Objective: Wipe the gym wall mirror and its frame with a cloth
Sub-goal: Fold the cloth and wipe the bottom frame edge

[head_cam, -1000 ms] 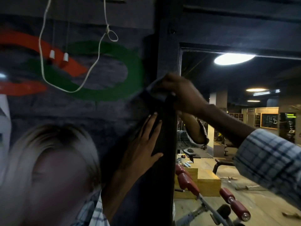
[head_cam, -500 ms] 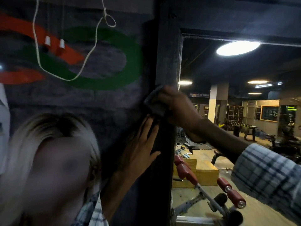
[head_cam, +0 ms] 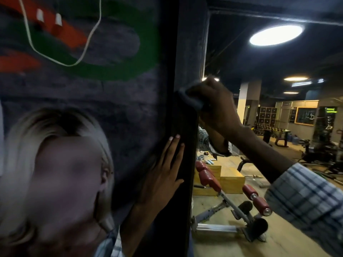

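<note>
The wall mirror (head_cam: pixel 269 71) fills the right half of the view and reflects the gym room. Its dark upright frame (head_cam: pixel 187 52) runs down the middle. My right hand (head_cam: pixel 215 106) grips a dark cloth (head_cam: pixel 189 99) and presses it against the frame's inner edge, about halfway up. My left hand (head_cam: pixel 165 171) lies flat with straight fingers on the frame below the cloth. The cloth is mostly covered by my fingers.
A painted wall (head_cam: pixel 111 89) with orange and green shapes and a printed portrait is left of the frame. A white cord (head_cam: pixel 55 61) hangs on it. The mirror reflects a bench with red rollers (head_cam: pixel 230 193), wooden boxes (head_cam: pixel 232 180) and ceiling lights (head_cam: pixel 276 35).
My right hand has slid the cloth down the frame, closer to my left hand. The view has tilted downward and nearer to the frame. My left hand stays flat on it.
</note>
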`<action>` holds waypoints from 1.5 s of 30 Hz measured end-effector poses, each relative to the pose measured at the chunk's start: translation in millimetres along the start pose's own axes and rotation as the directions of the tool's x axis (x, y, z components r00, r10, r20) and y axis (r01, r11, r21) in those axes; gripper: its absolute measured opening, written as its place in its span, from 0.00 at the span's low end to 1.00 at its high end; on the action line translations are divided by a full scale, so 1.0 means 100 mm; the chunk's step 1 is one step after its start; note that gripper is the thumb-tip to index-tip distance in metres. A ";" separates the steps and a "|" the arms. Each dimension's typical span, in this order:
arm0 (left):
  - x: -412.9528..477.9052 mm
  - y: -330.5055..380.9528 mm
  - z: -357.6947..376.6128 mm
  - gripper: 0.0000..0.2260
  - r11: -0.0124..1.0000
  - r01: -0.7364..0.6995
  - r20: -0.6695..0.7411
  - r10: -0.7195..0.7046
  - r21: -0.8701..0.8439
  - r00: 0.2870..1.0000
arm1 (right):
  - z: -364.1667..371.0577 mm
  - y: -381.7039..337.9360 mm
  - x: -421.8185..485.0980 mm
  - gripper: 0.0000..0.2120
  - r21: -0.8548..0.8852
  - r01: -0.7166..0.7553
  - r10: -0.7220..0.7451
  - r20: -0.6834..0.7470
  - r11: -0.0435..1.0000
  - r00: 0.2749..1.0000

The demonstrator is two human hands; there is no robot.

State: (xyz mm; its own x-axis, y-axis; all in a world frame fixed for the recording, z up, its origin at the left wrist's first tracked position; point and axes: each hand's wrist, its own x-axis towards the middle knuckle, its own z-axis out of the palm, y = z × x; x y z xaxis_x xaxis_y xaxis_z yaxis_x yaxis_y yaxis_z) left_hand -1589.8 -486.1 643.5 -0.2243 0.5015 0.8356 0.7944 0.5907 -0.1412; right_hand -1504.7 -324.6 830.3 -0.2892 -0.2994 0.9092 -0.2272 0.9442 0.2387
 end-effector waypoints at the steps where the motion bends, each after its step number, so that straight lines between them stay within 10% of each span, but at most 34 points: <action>1: -0.03 0.01 0.01 0.52 1.000 0.004 0.012 -0.004 -0.003 1.000 | 0.04 0.04 -0.01 0.16 -0.002 -0.065 0.065 -0.072 0.998 0.995; 7: -0.26 0.14 0.13 0.54 0.997 0.068 0.045 -0.069 0.025 0.997 | 0.27 -0.20 -0.45 0.18 0.052 0.206 -0.211 0.349 0.977 0.913; 12: -0.42 0.24 0.19 0.55 0.994 0.104 0.057 -0.105 0.020 0.993 | 0.21 -0.13 -0.45 0.14 0.070 -0.013 0.011 0.033 0.997 0.999; 17: -0.65 0.32 0.28 0.57 0.990 0.098 0.080 -0.107 0.100 0.991 | 0.38 -0.28 -0.75 0.17 0.099 0.152 -0.174 0.284 0.983 0.943; 21: -0.91 0.36 0.43 0.56 0.990 0.098 0.065 -0.105 0.101 0.992 | 0.45 -0.26 -0.85 0.12 0.134 -0.065 0.070 -0.031 0.989 0.997; 27: -1.34 0.35 0.76 0.56 0.995 0.068 0.054 -0.072 0.071 0.996 | 0.74 -0.58 -1.34 0.14 0.084 0.262 -0.275 0.248 0.961 0.929; 32: -1.70 0.41 0.96 0.57 0.995 0.077 0.083 -0.082 0.059 0.993 | 0.64 -0.32 -1.19 0.11 0.030 -0.098 0.103 -0.203 0.995 0.974; 37: -1.93 0.45 1.10 0.58 0.996 0.079 0.073 -0.083 0.052 0.994 | 0.99 -0.68 -1.96 0.18 0.042 0.255 -0.254 0.321 0.966 0.912; 42: -2.15 0.48 1.23 0.57 0.996 0.071 0.066 -0.075 0.057 0.995 | 0.90 -0.55 -1.89 0.10 0.048 -0.012 0.016 -0.074 0.999 0.997; 45: -2.28 0.52 1.34 0.57 0.996 0.077 0.052 -0.079 0.039 0.996 | 1.18 -0.82 -2.42 0.13 0.119 0.075 -0.088 0.104 0.990 0.991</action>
State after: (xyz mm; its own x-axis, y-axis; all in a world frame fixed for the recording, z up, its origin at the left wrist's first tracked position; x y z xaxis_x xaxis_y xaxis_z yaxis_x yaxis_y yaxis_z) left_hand -1572.8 -485.4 374.6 -0.3151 0.4856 0.8154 0.7521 0.6518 -0.0975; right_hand -1525.7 -345.5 550.2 -0.3630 -0.3939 0.8444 -0.3578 0.8957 0.2641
